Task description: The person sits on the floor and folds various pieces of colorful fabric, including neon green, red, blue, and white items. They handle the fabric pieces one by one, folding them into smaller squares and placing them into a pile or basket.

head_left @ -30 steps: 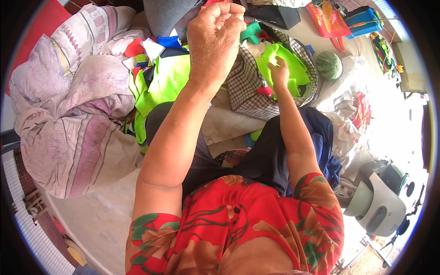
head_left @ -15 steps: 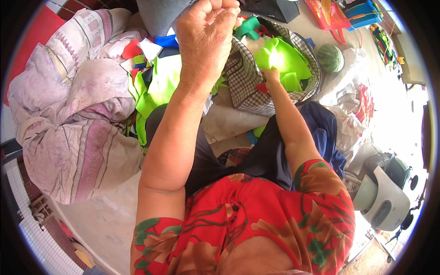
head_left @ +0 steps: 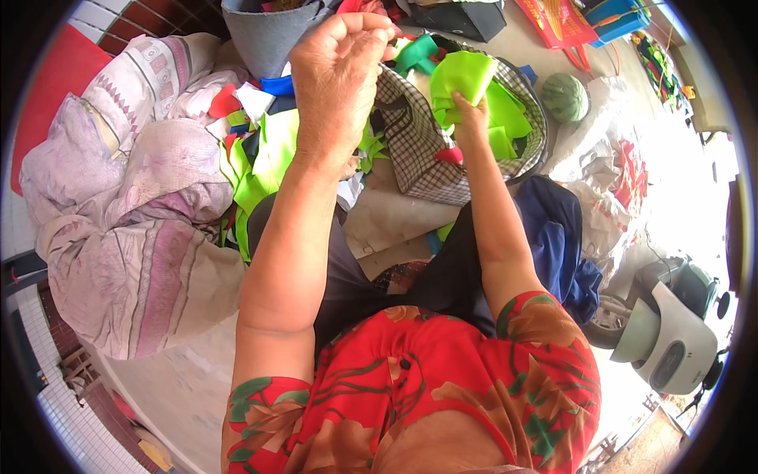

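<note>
My right hand (head_left: 472, 117) pinches a lime-green fabric piece (head_left: 462, 77) by its lower edge. More lime-green pieces (head_left: 509, 114) lie beneath it in a checked cloth basket (head_left: 422, 162), with a green scrap (head_left: 417, 54) towards the back. A small red scrap (head_left: 450, 155) shows at the basket's near side. Raised to the left of the basket, my left hand (head_left: 339, 83) has its fingers curled closed; whatever they may hold is hidden. Below and left of that hand lies a loose heap of lime-green scraps (head_left: 272, 154) mixed with a blue scrap (head_left: 278, 85) and a red one (head_left: 224, 103).
A large bundle of pale patterned cloth (head_left: 150, 205) fills the left. Behind stand a grey bucket (head_left: 264, 39) and a black box (head_left: 462, 20). On the right are a watermelon (head_left: 565, 98), white plastic bags (head_left: 592, 189), dark blue cloth (head_left: 549, 237) and a grey-white machine (head_left: 675, 340).
My right hand has raised a lime-green piece off the others, folding it upward. My left hand stays curled and sits slightly lower and further left in view.
</note>
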### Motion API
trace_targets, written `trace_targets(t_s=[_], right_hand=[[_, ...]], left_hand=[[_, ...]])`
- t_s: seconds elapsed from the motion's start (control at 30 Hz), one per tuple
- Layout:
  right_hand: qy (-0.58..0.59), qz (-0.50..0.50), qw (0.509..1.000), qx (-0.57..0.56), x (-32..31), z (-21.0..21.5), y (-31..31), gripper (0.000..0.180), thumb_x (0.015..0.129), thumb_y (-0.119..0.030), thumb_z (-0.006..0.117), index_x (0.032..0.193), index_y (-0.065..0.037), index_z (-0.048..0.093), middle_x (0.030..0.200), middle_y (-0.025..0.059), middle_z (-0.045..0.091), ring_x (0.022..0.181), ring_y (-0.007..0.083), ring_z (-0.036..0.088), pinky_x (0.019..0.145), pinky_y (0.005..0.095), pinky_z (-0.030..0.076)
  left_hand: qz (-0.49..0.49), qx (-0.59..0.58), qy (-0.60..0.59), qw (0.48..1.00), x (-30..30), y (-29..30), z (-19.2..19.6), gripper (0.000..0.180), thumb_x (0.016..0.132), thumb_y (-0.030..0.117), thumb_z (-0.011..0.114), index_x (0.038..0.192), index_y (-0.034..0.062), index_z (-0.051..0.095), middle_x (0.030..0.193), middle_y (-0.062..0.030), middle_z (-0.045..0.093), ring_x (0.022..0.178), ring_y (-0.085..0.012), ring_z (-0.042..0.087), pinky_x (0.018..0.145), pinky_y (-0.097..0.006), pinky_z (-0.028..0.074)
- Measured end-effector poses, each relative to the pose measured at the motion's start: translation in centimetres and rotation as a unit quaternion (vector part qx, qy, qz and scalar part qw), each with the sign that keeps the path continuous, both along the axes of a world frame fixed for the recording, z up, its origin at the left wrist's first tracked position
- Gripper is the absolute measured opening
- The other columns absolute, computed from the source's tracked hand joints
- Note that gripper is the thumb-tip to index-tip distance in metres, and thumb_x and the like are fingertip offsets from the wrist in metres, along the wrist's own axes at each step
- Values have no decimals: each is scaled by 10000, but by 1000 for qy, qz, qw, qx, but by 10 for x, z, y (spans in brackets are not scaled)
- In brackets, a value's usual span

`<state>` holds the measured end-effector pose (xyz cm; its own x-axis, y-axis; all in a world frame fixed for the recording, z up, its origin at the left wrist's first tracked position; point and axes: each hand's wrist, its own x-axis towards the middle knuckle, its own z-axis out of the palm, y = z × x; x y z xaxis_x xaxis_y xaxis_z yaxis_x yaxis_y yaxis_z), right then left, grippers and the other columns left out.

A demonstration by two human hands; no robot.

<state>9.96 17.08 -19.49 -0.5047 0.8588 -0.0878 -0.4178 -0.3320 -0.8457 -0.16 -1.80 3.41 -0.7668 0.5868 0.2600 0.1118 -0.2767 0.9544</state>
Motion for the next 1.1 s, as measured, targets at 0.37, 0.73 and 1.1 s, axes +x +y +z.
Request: trace_targets(t_s=[0.37, 0.73, 1.1], right_hand=[[229, 145, 958, -95, 19, 63, -6, 505, 834, -1, 565, 1305, -69, 395, 1250, 95, 502, 1163, 274, 480, 1013, 461, 371], [206, 224, 951, -44, 17, 124, -64, 514, 802, -120, 648, 1262, -52, 429, 1129, 76, 561, 977, 202, 566, 786, 327, 492], [125, 62, 988, -66, 7, 134, -62, 121, 866, -26, 564, 961, -78, 511, 769, 3, 521, 489, 51, 359, 438, 199, 275]], left_hand=[[-45, -101, 20, 994, 4, 4, -5, 317, 837, 179, 641, 1088, -3, 579, 994, -67, 632, 894, -102, 587, 749, -229, 451], [-173, -102, -78, 977, 11, 9, -6, 334, 827, 138, 643, 1117, -14, 578, 991, -68, 636, 867, -120, 609, 768, -257, 489], [-105, 9, -164, 981, -6, 3, -6, 248, 831, 63, 602, 1066, -11, 578, 1013, -54, 602, 942, -118, 561, 790, -277, 472]])
